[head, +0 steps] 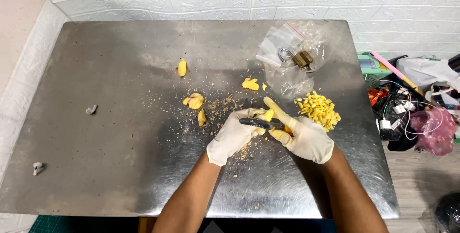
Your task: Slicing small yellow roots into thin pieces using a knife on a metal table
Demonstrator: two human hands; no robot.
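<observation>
Both hands gloved, working just right of centre on the steel tabletop (120,166), nearer its front edge. Left hand (233,135) has fingers closed around a small yellow ginger piece (269,114). Right hand (306,137) grips a dark-handled knife (256,124), forefinger stretched out along the piece, blade lying across toward the left hand. Pile of chopped ginger (318,110) just beside the right hand, toward the right edge. Peeled chunks (194,101) and peel scraps scattered mid-table. Brass padlock (299,58) on clear plastic bags (282,46) near the back right corner. Two small grey bits (91,110) by the left edge.
</observation>
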